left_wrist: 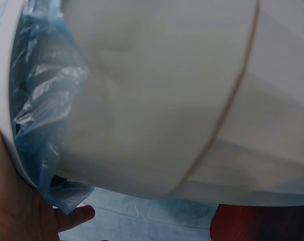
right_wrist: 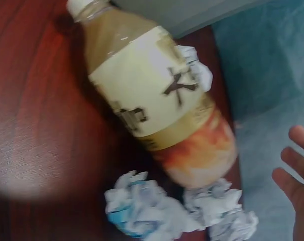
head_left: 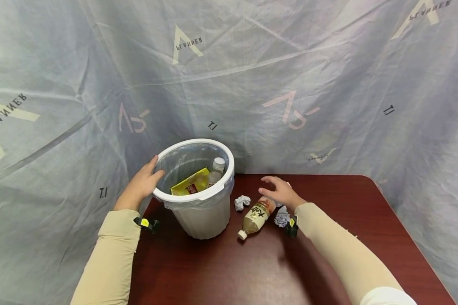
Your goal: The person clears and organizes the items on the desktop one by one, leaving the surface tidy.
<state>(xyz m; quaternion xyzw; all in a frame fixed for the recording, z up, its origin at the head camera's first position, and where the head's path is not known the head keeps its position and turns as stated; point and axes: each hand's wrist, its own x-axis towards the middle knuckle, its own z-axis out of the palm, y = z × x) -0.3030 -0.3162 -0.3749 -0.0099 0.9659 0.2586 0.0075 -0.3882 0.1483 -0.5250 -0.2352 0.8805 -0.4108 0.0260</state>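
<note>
A white trash bin [head_left: 204,214] with a clear liner stands on the table's left part. My left hand [head_left: 139,186] rests at its left rim, thumb over the edge; in the left wrist view bluish liner [left_wrist: 54,100] hangs beneath the rim beside that hand. Inside lie a yellow packet [head_left: 191,183] and a white-capped clear bottle [head_left: 216,170]. On its side to the right lies a labelled plastic drink bottle [head_left: 257,214], cap toward me. Above its base end hovers my right hand [head_left: 282,192], fingers loosely spread and holding nothing.
One crumpled paper ball [head_left: 242,203] lies between bin and bottle. More crumpled paper [right_wrist: 144,208] sits near the bottle's base, under my right wrist. The dark red table [head_left: 221,275] backs onto a grey printed curtain [head_left: 229,97], which also hangs at both sides.
</note>
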